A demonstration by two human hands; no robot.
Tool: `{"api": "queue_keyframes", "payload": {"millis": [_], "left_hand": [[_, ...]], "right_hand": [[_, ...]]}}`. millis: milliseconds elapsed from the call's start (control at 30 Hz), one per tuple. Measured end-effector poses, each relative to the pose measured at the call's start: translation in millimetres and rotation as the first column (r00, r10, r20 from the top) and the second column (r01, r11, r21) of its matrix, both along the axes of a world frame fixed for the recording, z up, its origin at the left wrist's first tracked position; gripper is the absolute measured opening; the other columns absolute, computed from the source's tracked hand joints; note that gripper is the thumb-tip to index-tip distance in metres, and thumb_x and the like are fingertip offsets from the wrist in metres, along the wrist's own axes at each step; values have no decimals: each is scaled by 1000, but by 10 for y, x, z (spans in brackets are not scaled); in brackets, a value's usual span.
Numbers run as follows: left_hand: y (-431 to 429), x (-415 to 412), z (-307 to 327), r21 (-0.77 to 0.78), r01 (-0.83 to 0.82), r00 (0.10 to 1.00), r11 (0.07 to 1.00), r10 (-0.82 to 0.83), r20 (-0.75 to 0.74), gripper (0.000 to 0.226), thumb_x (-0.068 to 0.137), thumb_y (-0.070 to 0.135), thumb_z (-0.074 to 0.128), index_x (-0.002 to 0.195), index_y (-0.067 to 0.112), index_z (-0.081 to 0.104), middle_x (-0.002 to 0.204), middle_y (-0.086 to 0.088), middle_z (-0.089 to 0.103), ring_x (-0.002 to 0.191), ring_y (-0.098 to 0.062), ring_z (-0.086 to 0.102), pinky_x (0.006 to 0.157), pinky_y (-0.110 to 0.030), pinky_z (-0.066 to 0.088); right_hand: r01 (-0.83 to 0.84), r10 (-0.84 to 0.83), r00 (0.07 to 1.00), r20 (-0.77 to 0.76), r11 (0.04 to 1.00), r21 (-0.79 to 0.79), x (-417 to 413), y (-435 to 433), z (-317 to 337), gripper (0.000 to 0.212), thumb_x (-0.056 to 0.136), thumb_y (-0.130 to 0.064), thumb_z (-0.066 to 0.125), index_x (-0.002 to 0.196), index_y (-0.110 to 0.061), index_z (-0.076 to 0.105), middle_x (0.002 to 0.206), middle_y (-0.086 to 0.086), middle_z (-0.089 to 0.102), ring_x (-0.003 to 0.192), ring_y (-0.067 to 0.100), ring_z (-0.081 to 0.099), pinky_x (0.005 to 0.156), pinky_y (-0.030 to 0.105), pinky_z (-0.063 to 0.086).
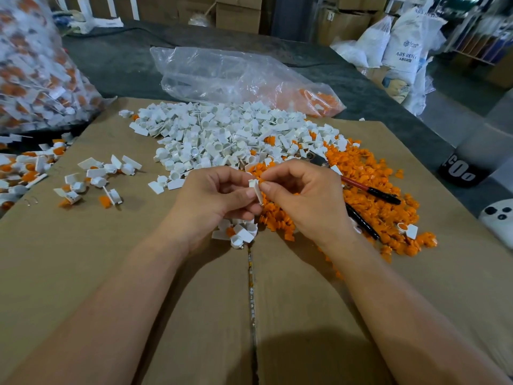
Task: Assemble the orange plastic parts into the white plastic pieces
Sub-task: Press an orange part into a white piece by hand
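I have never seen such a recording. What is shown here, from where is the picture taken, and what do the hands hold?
No machine: a person works with bare hands. The one picture comes from a camera worn on the head, looking down. The left hand and the right hand together pinch one white piece. On the cardboard lie a heap of white pieces, a heap of orange parts, some joined pieces at the left, and a tool with red and black handles.
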State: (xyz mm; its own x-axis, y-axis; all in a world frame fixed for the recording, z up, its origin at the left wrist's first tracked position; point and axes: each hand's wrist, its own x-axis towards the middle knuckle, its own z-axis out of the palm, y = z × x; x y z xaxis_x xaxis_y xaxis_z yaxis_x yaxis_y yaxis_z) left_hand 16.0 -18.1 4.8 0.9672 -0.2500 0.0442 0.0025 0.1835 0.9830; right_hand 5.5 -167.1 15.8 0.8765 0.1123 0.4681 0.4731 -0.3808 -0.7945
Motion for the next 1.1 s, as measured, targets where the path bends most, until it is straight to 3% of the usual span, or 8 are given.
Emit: {"api": "queue_keyframes", "payload": {"millis": [167, 333, 467, 667, 867, 1100], "left_hand": [[15, -6, -5, -14, -23, 1000, 1000, 23, 15, 12, 68, 6, 62, 80, 7, 65, 58, -6, 68, 53, -10, 65, 50, -17, 52], [28, -7, -7, -4, 3, 1000, 1000, -3, -3, 9, 78, 4, 58, 82, 5, 66, 60, -6, 68, 53, -11, 64, 50, -17, 51], [35, -15, 9, -17, 13, 1000, 1000, -13, -4, 14, 70, 12, 60, 80, 4, 67, 63, -6, 69, 54, -11, 65, 51, -18, 52], [32, -21, 13, -16, 22, 1000, 1000, -22, -14, 16, 69, 13, 59, 80, 4, 67, 64, -6, 69, 54, -10, 65, 50, -17, 52], [31, -31, 6, 21, 19, 1000, 1000, -19, -6, 14, 82, 1, 55, 78, 5, 67, 61, -6, 68, 53, -10, 64, 50, -16, 51], [23, -30, 38, -43, 21, 995, 999, -25, -100, 11, 71, 2, 61, 74, 2, 72, 68, -14, 70, 59, -18, 68, 52, -19, 54]], "right_hand": [[-81, 82, 994, -69, 997, 9, 17, -59, 17, 35, 79, 1, 66, 83, -34, 63, 84, -19, 63, 81, -4, 63, 77, 14, 50], [-104, 103, 993, -55, 994, -16, 18, -87, 55, 33, 80, 0, 65, 101, -25, 62, 88, -13, 63, 84, 0, 62, 78, 16, 49], [-115, 118, 990, -75, 992, 43, 24, -76, 34, 34, 80, 0, 63, 109, -16, 59, 95, -6, 66, 93, 5, 63, 84, 20, 50], [-92, 94, 995, -27, 994, 56, 20, -62, -2, 36, 77, 2, 65, 110, -8, 56, 95, -3, 65, 94, 5, 63, 86, 20, 50], [-99, 99, 995, -12, 995, -8, 13, -90, 14, 36, 77, 1, 65, 110, -9, 55, 94, -2, 64, 93, 10, 64, 86, 27, 52], [-78, 79, 997, 19, 996, -48, 30, -93, -7, 35, 77, 0, 67, 109, -10, 57, 92, -4, 64, 91, 5, 62, 84, 22, 52]]}}
